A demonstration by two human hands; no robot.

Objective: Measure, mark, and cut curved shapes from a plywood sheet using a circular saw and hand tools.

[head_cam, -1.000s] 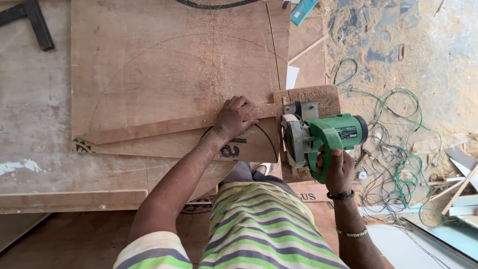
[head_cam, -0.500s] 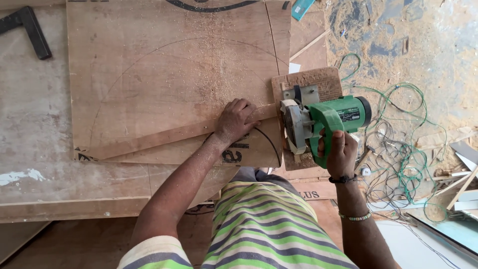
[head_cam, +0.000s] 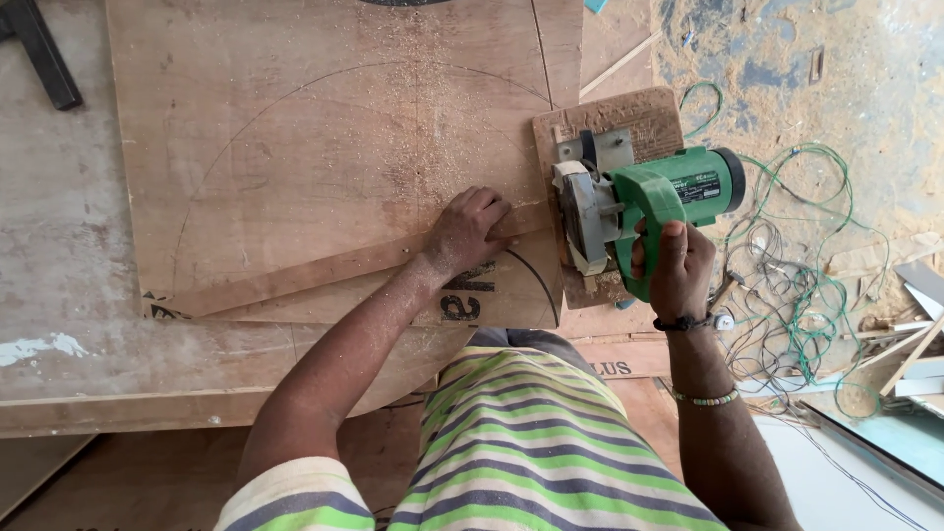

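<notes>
Right hand fingers wrapped round the green circular saw at the plywood sheet edge; left hand fingers spread, pressing the wooden strip; pencilled arc appears uncut.

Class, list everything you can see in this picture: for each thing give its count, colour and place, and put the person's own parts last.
Circular saw: one, green body with grey blade guard, at the right edge of the board on its wooden base plate.
Plywood board: one, brown, with a pencilled arc and sawdust, lying on the bench.
Wooden strip: one, brown, laid slantwise across the board.
Bench: one, pale worn wood, under the board.
Wires: a tangle, green and white, on the dusty floor at right.
Dark metal tool: one, black, top left corner.
Left hand: pressing on the strip.
Right hand: closed around the saw's handle.
</notes>
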